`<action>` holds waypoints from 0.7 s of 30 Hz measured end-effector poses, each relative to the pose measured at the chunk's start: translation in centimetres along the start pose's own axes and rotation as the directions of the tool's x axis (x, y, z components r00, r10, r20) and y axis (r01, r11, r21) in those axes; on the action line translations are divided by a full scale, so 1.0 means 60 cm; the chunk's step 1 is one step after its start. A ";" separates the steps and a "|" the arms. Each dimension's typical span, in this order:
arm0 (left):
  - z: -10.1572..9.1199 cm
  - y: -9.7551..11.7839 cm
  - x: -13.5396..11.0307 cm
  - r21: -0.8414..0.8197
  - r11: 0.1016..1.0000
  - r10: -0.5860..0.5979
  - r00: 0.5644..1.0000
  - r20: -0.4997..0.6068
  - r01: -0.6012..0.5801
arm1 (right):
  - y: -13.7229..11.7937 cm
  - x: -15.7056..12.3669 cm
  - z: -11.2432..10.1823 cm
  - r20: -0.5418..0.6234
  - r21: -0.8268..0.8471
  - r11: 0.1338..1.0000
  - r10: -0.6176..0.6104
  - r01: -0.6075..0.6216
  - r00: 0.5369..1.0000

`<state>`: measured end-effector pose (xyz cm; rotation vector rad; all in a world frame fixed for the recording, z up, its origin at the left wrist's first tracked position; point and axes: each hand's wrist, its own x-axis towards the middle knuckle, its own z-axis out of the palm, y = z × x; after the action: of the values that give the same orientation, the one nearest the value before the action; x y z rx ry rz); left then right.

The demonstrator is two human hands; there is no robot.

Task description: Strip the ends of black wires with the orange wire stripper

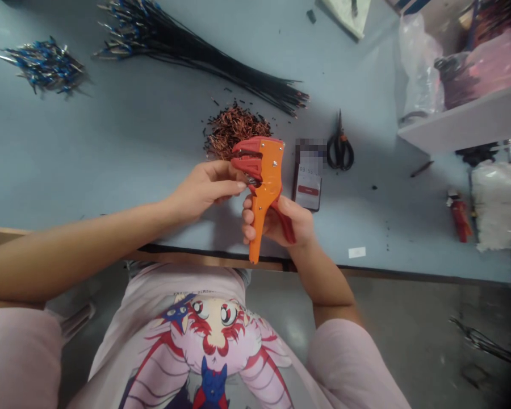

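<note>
Here, an orange-and-red wire stripper (pixel 264 170) is held upright above the counter (pixel 111 136), its long axis running away from the body with the jaws foremost and the handles clasped in the right hand (pixel 283 218). The left hand (pixel 202 190) is brought in from the side and lies nearer the jaws, its fingertips (pixel 242 184) just at them, so the hands are together on the tool. A heap of copper wire clippings (pixel 234 129) lies just beyond.
</note>
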<state>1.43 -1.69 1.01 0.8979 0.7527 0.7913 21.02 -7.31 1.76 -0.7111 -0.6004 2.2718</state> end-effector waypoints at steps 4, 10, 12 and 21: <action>-0.001 -0.005 0.001 0.033 0.998 0.060 0.995 0.080 -0.062 | 0.008 0.003 -0.009 0.085 0.060 0.998 0.017 -0.022 0.996; -0.007 -0.008 0.000 0.134 0.981 0.127 0.985 0.114 -0.141 | 0.015 0.008 -0.017 0.159 0.105 0.993 0.031 -0.048 0.987; -0.007 -0.009 0.000 0.158 0.972 0.154 0.981 0.117 -0.172 | 0.015 0.008 -0.017 0.169 0.106 0.993 0.030 -0.049 0.985; -0.009 -0.016 0.001 0.173 0.964 0.182 0.976 0.120 -0.201 | 0.024 0.013 -0.015 0.127 0.069 0.997 0.012 -0.021 0.992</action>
<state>1.30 -1.80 -0.06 1.1839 0.6615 0.8477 20.42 -7.53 -0.02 -0.5432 -0.5716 2.3542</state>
